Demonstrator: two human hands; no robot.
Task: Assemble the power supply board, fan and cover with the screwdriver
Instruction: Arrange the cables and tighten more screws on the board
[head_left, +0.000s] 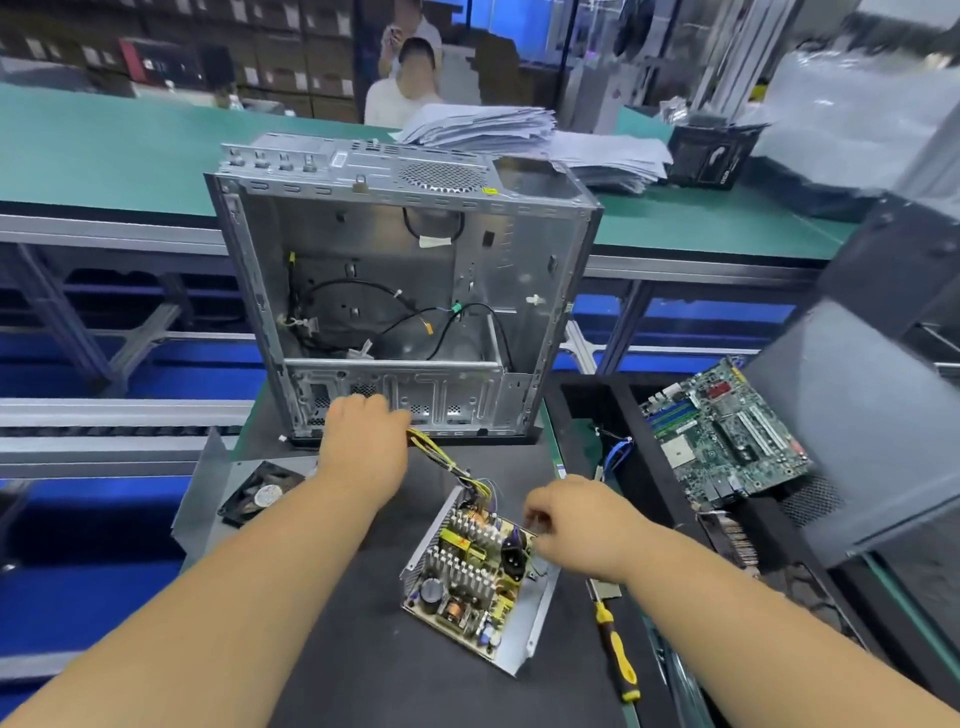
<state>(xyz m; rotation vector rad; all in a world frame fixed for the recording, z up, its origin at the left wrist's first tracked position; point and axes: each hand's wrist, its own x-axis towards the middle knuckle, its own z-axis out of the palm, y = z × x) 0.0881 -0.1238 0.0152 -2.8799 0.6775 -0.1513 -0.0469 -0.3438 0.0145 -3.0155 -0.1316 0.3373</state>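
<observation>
The power supply board (467, 566) sits in its open metal housing (530, 623) on the dark mat, with heat sinks and coils showing. A yellow and black wire bundle (441, 457) runs from it up to my left hand (363, 441), which grips the wires. My right hand (576, 525) is at the housing's right rim, its fingers curled on the edge by the black socket. The fan (260, 493) lies flat at the left on the grey metal cover (202, 499). The yellow and black screwdriver (615, 649) lies to the right of the housing.
An open computer case (405, 291) stands upright just behind my hands. A motherboard (727, 436) lies in a black tray (587, 415) at the right, next to a grey panel (857, 431). Paper stacks (483, 127) and a seated person are beyond the green bench.
</observation>
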